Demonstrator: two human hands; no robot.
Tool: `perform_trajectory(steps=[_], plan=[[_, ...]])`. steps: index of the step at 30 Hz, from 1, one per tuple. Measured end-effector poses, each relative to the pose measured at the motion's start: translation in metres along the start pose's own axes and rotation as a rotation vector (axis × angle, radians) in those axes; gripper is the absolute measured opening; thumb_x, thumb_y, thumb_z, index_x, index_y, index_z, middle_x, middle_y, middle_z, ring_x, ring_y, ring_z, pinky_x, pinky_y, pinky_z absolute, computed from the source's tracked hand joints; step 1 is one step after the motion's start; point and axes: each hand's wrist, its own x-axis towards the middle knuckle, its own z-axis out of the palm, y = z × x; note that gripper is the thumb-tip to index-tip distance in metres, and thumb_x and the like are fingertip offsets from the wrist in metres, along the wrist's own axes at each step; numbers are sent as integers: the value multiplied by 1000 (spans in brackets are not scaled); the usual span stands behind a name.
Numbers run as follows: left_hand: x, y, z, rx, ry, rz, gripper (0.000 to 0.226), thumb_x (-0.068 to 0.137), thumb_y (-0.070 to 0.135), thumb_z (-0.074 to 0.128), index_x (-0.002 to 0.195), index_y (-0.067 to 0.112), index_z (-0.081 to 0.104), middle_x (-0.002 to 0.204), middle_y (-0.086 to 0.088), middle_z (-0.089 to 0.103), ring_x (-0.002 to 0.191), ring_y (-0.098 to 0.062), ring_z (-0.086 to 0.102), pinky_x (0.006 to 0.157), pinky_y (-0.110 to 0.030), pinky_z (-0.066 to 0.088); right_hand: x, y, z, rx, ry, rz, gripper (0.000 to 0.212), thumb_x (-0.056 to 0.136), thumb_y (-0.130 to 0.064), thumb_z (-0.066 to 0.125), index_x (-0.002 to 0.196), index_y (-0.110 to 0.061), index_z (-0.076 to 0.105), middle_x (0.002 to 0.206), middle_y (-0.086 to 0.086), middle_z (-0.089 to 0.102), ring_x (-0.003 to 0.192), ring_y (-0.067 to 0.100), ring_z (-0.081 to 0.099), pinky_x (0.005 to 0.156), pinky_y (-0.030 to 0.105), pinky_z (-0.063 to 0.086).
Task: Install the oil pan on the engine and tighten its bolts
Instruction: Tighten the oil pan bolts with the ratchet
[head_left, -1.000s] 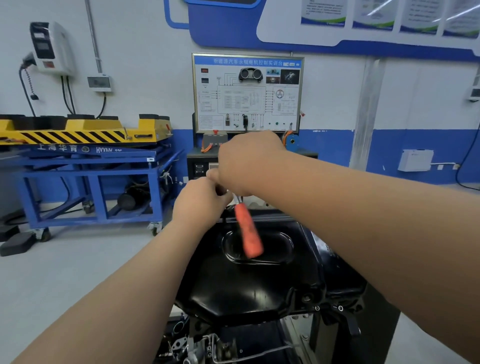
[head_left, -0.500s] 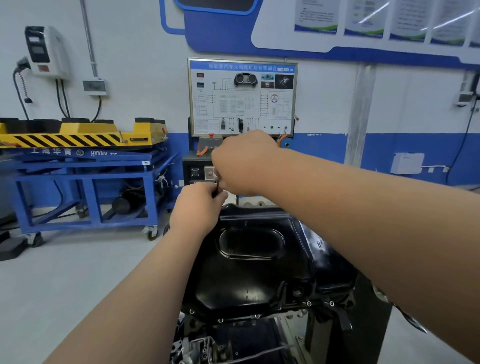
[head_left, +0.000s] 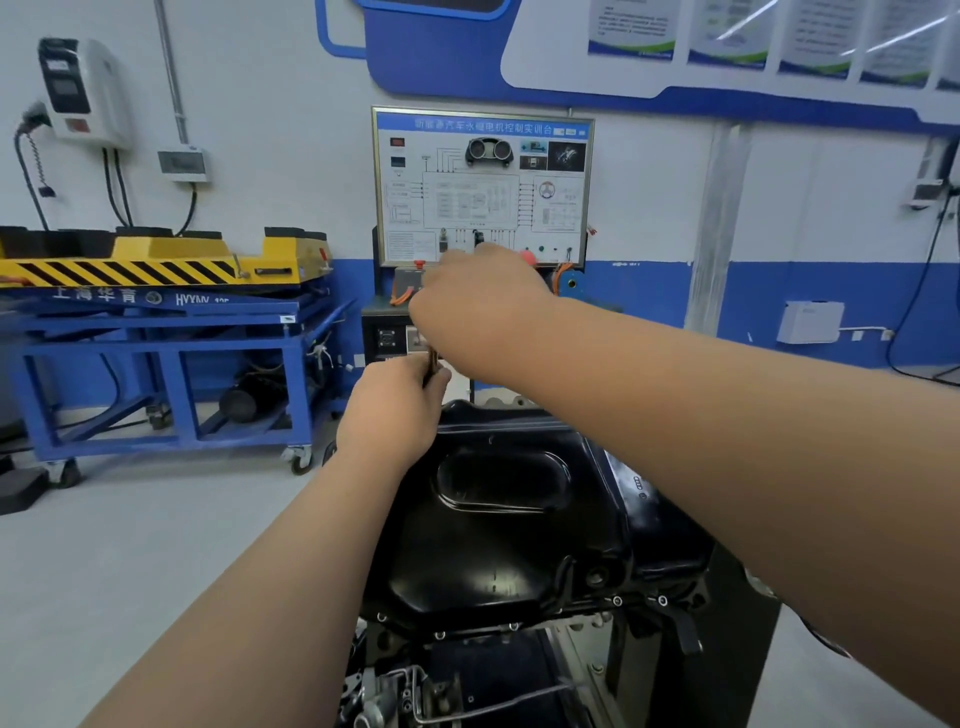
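The black oil pan (head_left: 498, 551) sits on the engine (head_left: 467, 686), with several small bolts (head_left: 617, 601) along its near flange. Both my hands are at the pan's far left corner. My left hand (head_left: 392, 410) pinches the thin metal shaft of a wrench (head_left: 431, 362), which stands upright there. My right hand (head_left: 475, 317) is curled over the top of the wrench and hides its handle. Only a small orange-red tip (head_left: 528, 256) shows past my knuckles. The bolt under the wrench is hidden by my hands.
A blue wheeled stand (head_left: 166, 364) carrying a yellow lift table (head_left: 156, 260) is at the left. A training display board (head_left: 483, 187) stands right behind the engine. There is grey floor (head_left: 130, 545) to the left, and the dark engine stand (head_left: 727, 649) is at the right.
The wrench's orange handle, which pointed toward me over the pan a second ago, has swung out of sight under my right hand. Both hands stay at the far left corner.
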Motion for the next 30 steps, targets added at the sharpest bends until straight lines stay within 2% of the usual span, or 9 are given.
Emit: perform_trajectory(steps=[3,8,12,16,19,21,23,26,30], plan=[[-1,3,-2,1,-31,-42,43,96,24,46,56,25,32,50,4,40,45,-14,35,45,-28,22,2,-1,5,82,-46,127,29,92,-28,46,68,-15,37,66,-2,39,54,16,37,48,28,28],[-1,4,0,83,-136,-106,25,94,9,33,70,12,35,59,0,34,51,-19,36,46,-31,24,1,-4,11,177,-75,207,44,91,-52,40,65,-18,33,67,-2,40,54,16,36,45,27,24],[4,1,2,83,-154,-35,26,101,22,31,103,9,53,83,-6,63,74,-28,58,63,-36,46,0,3,2,117,-26,81,34,91,-19,50,63,-16,31,67,-1,34,57,16,35,46,28,25],[4,1,2,80,-178,-42,35,103,31,29,116,11,55,94,-8,68,85,-26,62,78,-42,52,3,5,-1,-13,28,-80,18,87,-1,46,74,-13,41,76,2,41,83,20,39,65,35,34],[4,0,1,58,-174,-54,27,101,32,31,101,18,54,84,-3,65,75,-24,60,69,-41,52,4,5,2,12,8,-1,29,92,-23,48,66,-17,35,68,-1,38,58,17,40,49,29,29],[3,3,1,65,-209,-110,18,96,20,36,86,13,50,68,-6,55,59,-23,52,56,-41,46,1,4,5,141,-61,117,37,91,-47,44,67,-21,35,68,-3,38,55,15,35,46,27,23],[2,5,1,52,-253,-194,14,87,7,40,90,2,52,72,-15,57,63,-29,54,61,-46,48,-1,0,6,301,-120,209,41,91,-54,39,65,-22,35,68,-4,39,56,14,34,47,27,23],[5,1,1,116,-241,-219,15,94,15,40,91,4,49,83,-8,58,75,-27,55,67,-39,46,3,-5,2,249,-82,175,37,91,-43,47,65,-20,35,68,-4,42,56,14,37,46,27,24],[6,1,3,71,-248,-134,31,101,27,30,109,9,54,85,-4,62,76,-24,57,71,-38,49,6,-2,-14,94,-125,79,27,87,-9,51,67,-14,35,69,0,37,61,19,42,51,30,31]])
